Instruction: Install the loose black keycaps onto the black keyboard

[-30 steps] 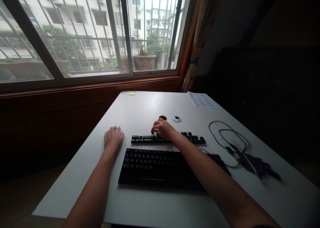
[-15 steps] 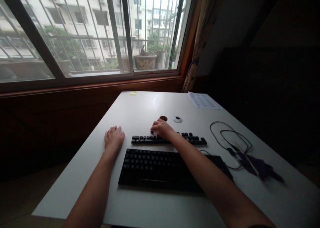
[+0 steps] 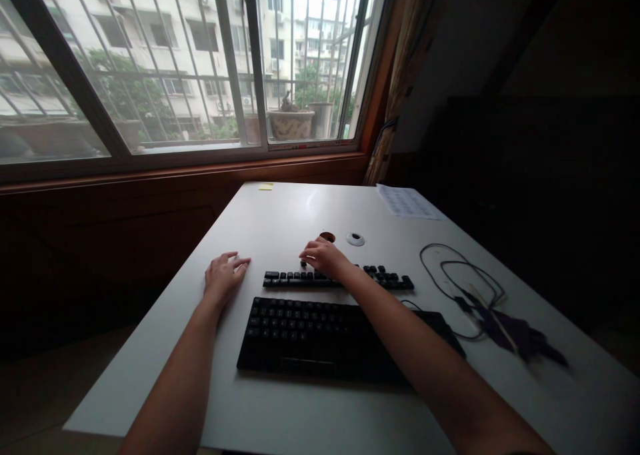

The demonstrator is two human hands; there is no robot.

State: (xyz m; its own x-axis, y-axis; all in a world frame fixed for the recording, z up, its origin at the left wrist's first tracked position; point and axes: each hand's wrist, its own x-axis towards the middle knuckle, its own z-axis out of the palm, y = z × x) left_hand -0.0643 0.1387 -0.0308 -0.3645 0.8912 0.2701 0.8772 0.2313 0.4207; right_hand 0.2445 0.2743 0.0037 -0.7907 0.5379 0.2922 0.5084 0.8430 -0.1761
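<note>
My right hand (image 3: 326,255) reaches over the rows of loose black keycaps (image 3: 295,280), its fingers pinched together. A small black keycap (image 3: 303,264) shows right at its fingertips, behind the back row. Below lies a black keyboard (image 3: 285,325) with keycaps on its left part; the lower and right parts look dark, and my right forearm crosses over it. My left hand (image 3: 223,278) rests on the white table left of the keycaps, with fingers loosely stretched and nothing in them.
On the right lie a looped black cable (image 3: 457,262) and a dark purple cloth (image 3: 515,335) with a thin stick across it. Past my right hand are a table hole (image 3: 328,236) and a round cover (image 3: 355,240). Printed paper (image 3: 407,202) and a yellow note (image 3: 266,186) lie farther back.
My left hand has shifted slightly left, its fingers now pointing more to the right. My right fingertips have lifted a little, and more of the small keycap shows beneath them.
</note>
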